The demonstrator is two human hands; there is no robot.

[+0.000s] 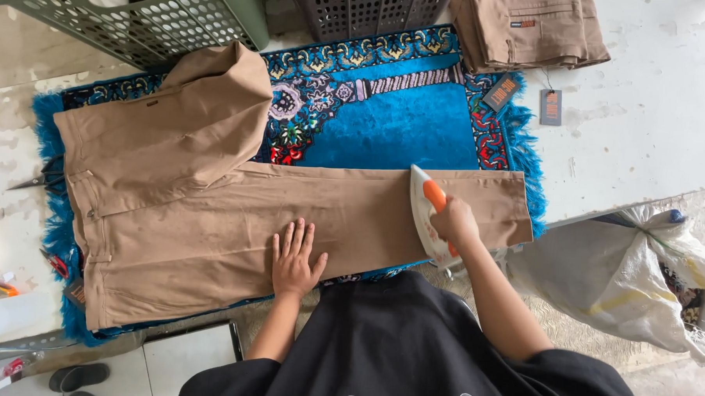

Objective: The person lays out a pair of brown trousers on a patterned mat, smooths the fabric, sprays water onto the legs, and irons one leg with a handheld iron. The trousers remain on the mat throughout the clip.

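Fingers of the right hand (455, 222) are wrapping tight around the orange handle of a white iron (428, 216), which is sitting soleplate-down on the tan trousers (234, 233) near the hem end, at about four o'clock in the view. Left hand (294, 260) is lying flat and spread, palm down, on the same trouser leg at about six o'clock, holding nothing; judging by the placement, it is pinning the cloth taut so the leg is not shifting under the iron.

Trousers are lying lengthwise across a blue patterned rug (394, 125) with fringed edges, waistband toward nine o'clock, hem toward three. The upper leg is folded back over the waist toward eleven o'clock, probably to leave a single layer exposed. Rug is likely serving as padding over the pale floor (653, 99).

Outward: folded trousers (526, 26) of the same tan are stacked at one o'clock, hang tags trailing beside them. A green perforated basket (148, 15) is sitting at eleven o'clock, a dark one (367, 9) at twelve. A white sack (623, 274) is slumping at four o'clock. Scissors (40, 181) are lying at nine o'clock, just off the rug's edge.
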